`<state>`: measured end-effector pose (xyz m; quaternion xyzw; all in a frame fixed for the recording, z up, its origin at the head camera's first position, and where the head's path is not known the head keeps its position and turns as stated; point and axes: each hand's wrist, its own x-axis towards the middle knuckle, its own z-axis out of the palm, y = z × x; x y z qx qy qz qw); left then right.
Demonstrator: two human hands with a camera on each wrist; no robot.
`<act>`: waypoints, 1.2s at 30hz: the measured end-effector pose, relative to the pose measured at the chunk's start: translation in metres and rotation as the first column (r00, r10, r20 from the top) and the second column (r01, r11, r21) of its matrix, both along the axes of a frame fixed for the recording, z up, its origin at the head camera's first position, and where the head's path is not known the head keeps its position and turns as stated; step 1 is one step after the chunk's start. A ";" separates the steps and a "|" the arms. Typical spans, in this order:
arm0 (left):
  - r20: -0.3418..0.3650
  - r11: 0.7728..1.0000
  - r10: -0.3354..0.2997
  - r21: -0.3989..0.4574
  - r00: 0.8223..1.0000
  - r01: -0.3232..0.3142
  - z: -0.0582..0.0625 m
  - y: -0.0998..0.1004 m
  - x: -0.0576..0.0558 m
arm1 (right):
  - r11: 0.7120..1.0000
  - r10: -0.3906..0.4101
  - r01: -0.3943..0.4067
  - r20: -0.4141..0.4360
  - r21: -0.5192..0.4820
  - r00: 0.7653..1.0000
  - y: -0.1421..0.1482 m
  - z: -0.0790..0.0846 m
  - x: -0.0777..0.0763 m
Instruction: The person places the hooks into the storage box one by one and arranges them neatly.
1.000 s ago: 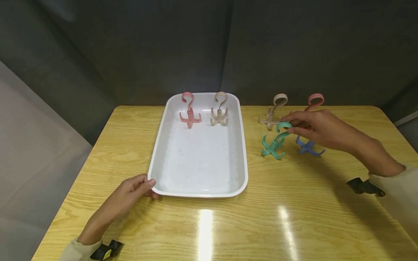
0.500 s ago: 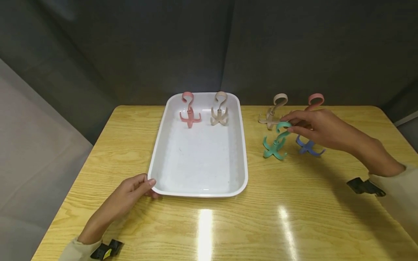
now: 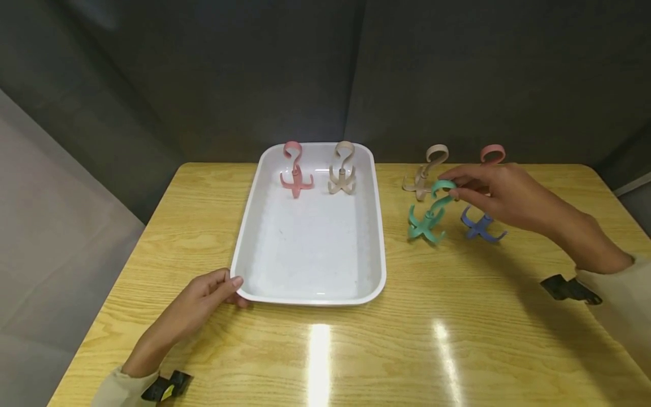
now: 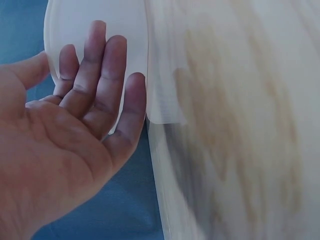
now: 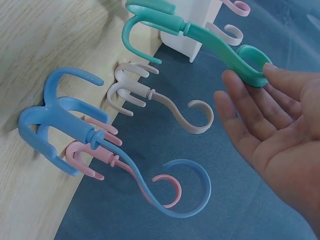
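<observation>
In the head view, my right hand (image 3: 503, 192) pinches a green four-pronged hanging hook (image 3: 426, 225) by its curved top, thumb against fingertips. The right wrist view shows the green hook (image 5: 212, 42) in that pinch, prongs pointing away from the palm. My left hand (image 3: 200, 299) grips the near left corner of a white tray (image 3: 307, 249), thumb over the rim and fingers at its underside. Inside the tray, a pink hook (image 3: 296, 183) and a beige hook (image 3: 342, 181) stand upright near its back wall.
Right of the tray stand a beige hook (image 3: 421, 183), a blue hook (image 3: 479, 228) and a pink hook (image 3: 492, 151); the right hand partly covers the last two. All are on a wooden table (image 3: 386, 350). A dark curtain (image 3: 254, 73) hangs behind its back edge.
The green hook has turned a little and then risen slightly with my right hand. My left hand keeps its place at the tray corner.
</observation>
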<state>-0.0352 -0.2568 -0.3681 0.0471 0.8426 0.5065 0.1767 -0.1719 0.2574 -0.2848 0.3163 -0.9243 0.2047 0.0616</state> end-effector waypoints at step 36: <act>0.017 1.000 0.002 0.009 1.000 -0.002 0.000 0.000 0.000 | 0.990 0.036 -0.067 -0.249 -0.121 0.968 -0.024 0.029 -0.008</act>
